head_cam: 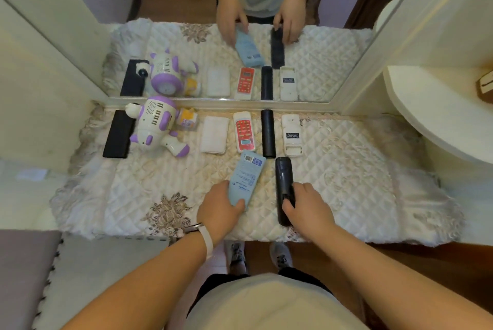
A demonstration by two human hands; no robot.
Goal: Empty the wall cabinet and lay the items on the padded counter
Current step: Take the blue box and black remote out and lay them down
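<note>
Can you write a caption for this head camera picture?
Left hand lays a blue remote, right hand a black remote.

Quilted cream pad (346,169) with brown floral motifs; white-and-purple robot (156,126); black slab (118,134); white pack (214,134); red-faced white remote (244,132); black cylinder (267,133); pale blue remote (246,178); glossy black remote (284,185); white strap (207,240).

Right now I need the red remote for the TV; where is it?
The red remote lies in the back row by the mirror, centre of the head view, between the white pad on its left and the black cylinder on its right.
</note>
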